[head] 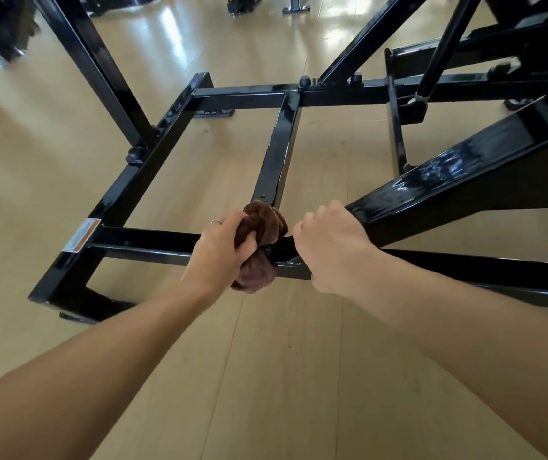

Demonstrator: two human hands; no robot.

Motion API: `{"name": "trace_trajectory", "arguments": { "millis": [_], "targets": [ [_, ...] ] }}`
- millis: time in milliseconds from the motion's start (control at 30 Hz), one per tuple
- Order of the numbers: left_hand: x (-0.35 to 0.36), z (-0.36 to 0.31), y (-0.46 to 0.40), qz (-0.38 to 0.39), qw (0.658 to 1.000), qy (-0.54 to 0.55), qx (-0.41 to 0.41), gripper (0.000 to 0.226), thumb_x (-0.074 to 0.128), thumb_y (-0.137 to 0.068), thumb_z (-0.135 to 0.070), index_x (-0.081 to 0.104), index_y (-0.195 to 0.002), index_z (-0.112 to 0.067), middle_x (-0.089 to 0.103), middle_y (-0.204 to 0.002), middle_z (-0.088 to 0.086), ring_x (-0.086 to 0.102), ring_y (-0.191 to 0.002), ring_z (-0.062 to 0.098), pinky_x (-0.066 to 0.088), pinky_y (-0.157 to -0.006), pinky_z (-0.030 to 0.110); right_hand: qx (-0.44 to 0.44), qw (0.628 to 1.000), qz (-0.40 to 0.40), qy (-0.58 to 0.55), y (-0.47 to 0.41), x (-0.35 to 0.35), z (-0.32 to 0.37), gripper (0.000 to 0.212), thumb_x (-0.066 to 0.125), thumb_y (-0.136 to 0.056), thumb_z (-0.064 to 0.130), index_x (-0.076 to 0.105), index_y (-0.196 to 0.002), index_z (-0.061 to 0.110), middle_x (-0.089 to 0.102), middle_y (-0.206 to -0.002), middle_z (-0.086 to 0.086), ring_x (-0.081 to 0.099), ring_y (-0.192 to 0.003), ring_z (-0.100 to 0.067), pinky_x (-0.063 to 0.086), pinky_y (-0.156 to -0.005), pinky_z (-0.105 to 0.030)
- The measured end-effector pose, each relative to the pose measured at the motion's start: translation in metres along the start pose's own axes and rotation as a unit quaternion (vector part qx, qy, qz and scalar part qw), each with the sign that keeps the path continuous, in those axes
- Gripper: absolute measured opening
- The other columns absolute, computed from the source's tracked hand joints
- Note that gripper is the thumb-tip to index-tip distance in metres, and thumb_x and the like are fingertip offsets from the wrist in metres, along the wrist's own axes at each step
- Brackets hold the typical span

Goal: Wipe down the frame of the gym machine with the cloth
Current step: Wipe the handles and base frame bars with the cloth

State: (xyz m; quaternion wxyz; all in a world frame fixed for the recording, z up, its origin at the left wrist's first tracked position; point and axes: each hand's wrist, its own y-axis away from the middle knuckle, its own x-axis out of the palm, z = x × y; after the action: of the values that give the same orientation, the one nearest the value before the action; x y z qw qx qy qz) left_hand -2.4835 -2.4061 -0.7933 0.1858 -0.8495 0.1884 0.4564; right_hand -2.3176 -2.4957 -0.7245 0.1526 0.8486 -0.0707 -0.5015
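The gym machine's frame [140,242] is glossy black square tubing lying low over the floor. A bunched brown cloth [262,227] is pressed onto the near crossbar, where the middle bar [279,151] joins it. My left hand [223,250], a ring on one finger, is shut on the cloth. My right hand [329,247] grips the frame just right of the cloth, at the foot of the wide sloping beam [458,180]. Part of the cloth hangs below the bar.
A white and orange warning label [82,234] sits on the left side bar. Upright posts [100,71] rise at the left and back. More black machine parts [515,44] crowd the upper right. Pale wood floor [266,376] lies beneath me.
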Motion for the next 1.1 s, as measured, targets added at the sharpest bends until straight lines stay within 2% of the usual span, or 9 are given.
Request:
{"name": "trace_trajectory", "arguments": {
  "millis": [167,267,433,567,667,800,900,967,1100],
  "targets": [
    [0.009,-0.002,0.025,-0.005,0.982,-0.024,0.186,0.023,0.072,-0.092,-0.014,0.067,-0.112,-0.005,0.065,-0.121,0.009,0.056,-0.106,0.022,0.047,-0.094,0.031,0.023,1.0,-0.004,0.02,-0.003,0.002,0.003,0.04,0.072,-0.09,0.039,0.055,-0.115,0.014,0.061,-0.102,-0.009,0.058,-0.088,-0.025,0.044,-0.077,-0.038],
    [0.013,-0.013,0.016,-0.008,0.959,-0.078,0.272,0.03,0.07,-0.092,-0.022,0.07,-0.111,0.0,0.07,-0.12,0.013,0.061,-0.115,0.03,0.047,-0.099,0.035,0.035,0.999,0.007,0.015,-0.005,0.001,0.006,0.039,0.071,-0.09,0.04,0.054,-0.115,0.015,0.059,-0.102,-0.008,0.054,-0.085,-0.025,0.041,-0.075,-0.038],
    [0.01,-0.018,-0.007,0.035,0.983,-0.088,0.155,0.028,0.054,-0.1,-0.04,0.065,-0.115,-0.019,0.067,-0.114,-0.003,0.063,-0.099,0.019,0.045,-0.071,0.029,0.046,0.999,0.02,-0.011,-0.014,-0.001,0.01,0.035,0.068,-0.091,0.038,0.056,-0.115,0.015,0.059,-0.1,-0.006,0.055,-0.085,-0.024,0.043,-0.078,-0.038],
    [-0.003,-0.007,-0.023,0.081,0.996,0.03,-0.009,0.02,0.054,-0.101,-0.035,0.064,-0.106,-0.018,0.063,-0.099,0.0,0.062,-0.086,0.021,0.054,-0.084,0.045,0.049,0.998,0.028,-0.019,-0.017,-0.003,0.011,0.032,0.069,-0.09,0.036,0.056,-0.11,0.014,0.061,-0.098,-0.006,0.058,-0.084,-0.024,0.045,-0.081,-0.039],
    [0.0,-0.001,-0.006,0.068,0.997,0.006,0.031,0.021,0.054,-0.102,-0.034,0.061,-0.108,-0.015,0.062,-0.104,0.001,0.063,-0.086,0.024,0.053,-0.082,0.045,0.052,0.998,0.03,-0.012,-0.019,-0.002,0.011,0.035,0.068,-0.09,0.037,0.053,-0.11,0.013,0.06,-0.099,-0.007,0.055,-0.082,-0.025,0.044,-0.08,-0.039],
    [0.003,0.013,0.018,0.049,0.99,0.019,0.128,0.025,0.054,-0.101,-0.028,0.061,-0.119,-0.013,0.057,-0.129,-0.005,0.058,-0.099,0.018,0.053,-0.083,0.039,0.061,0.997,0.037,-0.026,-0.021,-0.001,0.012,0.042,0.071,-0.089,0.044,0.052,-0.113,0.015,0.061,-0.104,-0.007,0.057,-0.087,-0.025,0.042,-0.08,-0.04],
    [0.009,0.015,0.032,0.068,0.987,0.103,0.103,0.028,0.054,-0.102,-0.021,0.06,-0.128,-0.013,0.047,-0.139,-0.01,0.06,-0.106,0.023,0.059,-0.083,0.04,0.061,0.997,0.04,-0.028,-0.023,0.0,0.013,0.045,0.071,-0.089,0.047,0.052,-0.115,0.014,0.062,-0.107,-0.008,0.062,-0.093,-0.026,0.046,-0.084,-0.04],
    [0.009,0.015,0.029,0.053,0.989,0.083,0.106,0.025,0.055,-0.102,-0.022,0.061,-0.124,-0.013,0.052,-0.135,-0.008,0.06,-0.102,0.023,0.058,-0.08,0.042,0.059,0.997,0.044,-0.02,-0.026,-0.001,0.014,0.042,0.069,-0.091,0.045,0.054,-0.115,0.014,0.063,-0.108,-0.008,0.063,-0.094,-0.027,0.049,-0.089,-0.041],
    [0.005,0.007,-0.013,0.022,0.998,0.002,0.059,0.022,0.053,-0.103,-0.03,0.06,-0.115,-0.014,0.064,-0.106,0.005,0.061,-0.088,0.027,0.051,-0.078,0.043,0.042,0.997,0.064,-0.02,-0.033,-0.004,0.016,0.033,0.064,-0.095,0.044,0.06,-0.112,0.016,0.066,-0.105,-0.004,0.065,-0.093,-0.027,0.051,-0.093,-0.043]
  ]
}}
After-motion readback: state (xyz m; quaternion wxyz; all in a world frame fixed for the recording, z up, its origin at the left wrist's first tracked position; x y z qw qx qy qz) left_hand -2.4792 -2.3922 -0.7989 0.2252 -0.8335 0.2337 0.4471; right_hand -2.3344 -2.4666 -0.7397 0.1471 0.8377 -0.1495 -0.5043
